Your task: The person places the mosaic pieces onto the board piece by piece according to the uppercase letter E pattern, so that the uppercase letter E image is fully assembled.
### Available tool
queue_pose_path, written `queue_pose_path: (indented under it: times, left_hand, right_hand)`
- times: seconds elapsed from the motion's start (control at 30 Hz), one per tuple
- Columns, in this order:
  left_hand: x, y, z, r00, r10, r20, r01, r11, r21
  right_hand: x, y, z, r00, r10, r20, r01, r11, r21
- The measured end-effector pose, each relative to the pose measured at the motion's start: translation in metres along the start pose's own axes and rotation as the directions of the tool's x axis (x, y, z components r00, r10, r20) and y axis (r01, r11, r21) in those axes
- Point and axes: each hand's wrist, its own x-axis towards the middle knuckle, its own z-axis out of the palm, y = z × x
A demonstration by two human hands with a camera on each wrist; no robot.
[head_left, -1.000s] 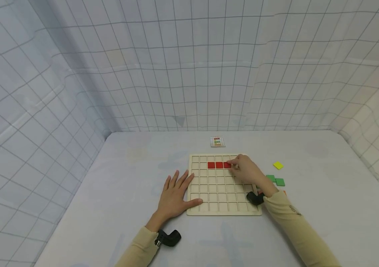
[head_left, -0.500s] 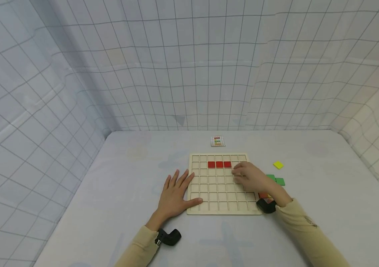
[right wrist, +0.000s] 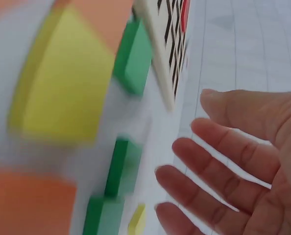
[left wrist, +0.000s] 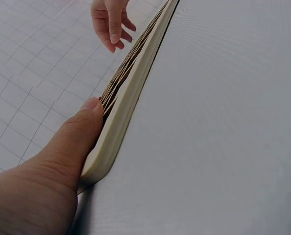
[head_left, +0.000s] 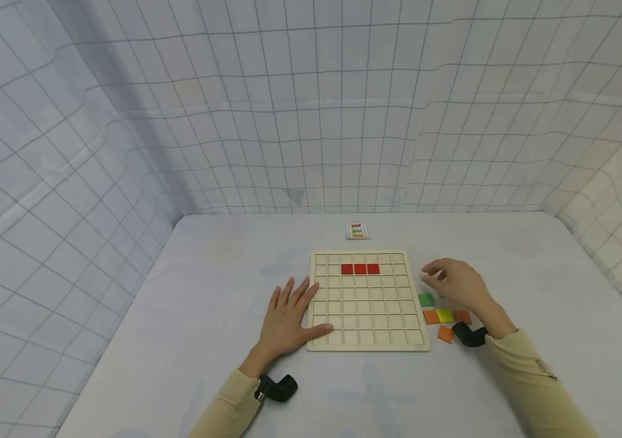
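A cream gridded board [head_left: 368, 348] lies on the table with three red square tiles [head_left: 360, 269] side by side in an upper row. My left hand [head_left: 286, 325] rests along its left edge, fingers spread and thumb on the frame. To the right of the board, my right hand [head_left: 458, 285] is over the loose tiles with its fingers loosely bent and nothing between them. Below it lie a green tile [head_left: 426, 300], a yellow tile [head_left: 444, 315] and orange tiles [head_left: 431, 317]. The right wrist view shows two more green tiles [right wrist: 123, 169] and a second yellow tile [right wrist: 136, 220], which the hand hides in the head view.
Behind the board lies a small printed card [head_left: 357, 230] with a coloured grid pattern. White cloth with a dark grid [head_left: 311, 121] hangs around the back and sides of the white table [head_left: 234, 274]. Each wrist wears a black camera [head_left: 279, 388].
My right hand has left the third red tile and moved right, off the board, to above the loose tiles. The three red tiles and my left hand have stayed in place.
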Motion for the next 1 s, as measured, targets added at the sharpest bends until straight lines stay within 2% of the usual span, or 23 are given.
queue_pose_path:
  times: [0.23,0.47,0.57,0.77,1.0]
  left_hand:
    - [0.0,-0.001,-0.001,1.0,0.006,-0.007,-0.006,1.0,0.002]
    - [0.0,0.0,-0.001,1.0,0.001,0.002,-0.001,1.0,-0.001]
    - [-0.001,0.001,-0.001,1.0,0.005,-0.004,-0.005,1.0,-0.014]
    - [-0.001,0.001,-0.001,1.0,0.009,-0.013,-0.009,1.0,-0.01]
    - [0.0,0.001,-0.002,1.0,0.002,-0.001,-0.002,1.0,-0.004]
  right_hand:
    - [-0.001,0.024,-0.017,0.986,0.167,-0.027,-0.168,0.985,-0.049]
    - [0.002,0.039,-0.017,0.95,0.312,0.006,-0.31,0.946,-0.093]
    - [0.001,0.043,-0.017,0.945,0.328,0.0,-0.326,0.94,-0.1]
    - [0.0,0.042,-0.016,0.952,0.304,-0.03,-0.305,0.949,-0.078]
    - [0.003,0.038,-0.013,0.959,0.282,0.019,-0.282,0.959,-0.002]
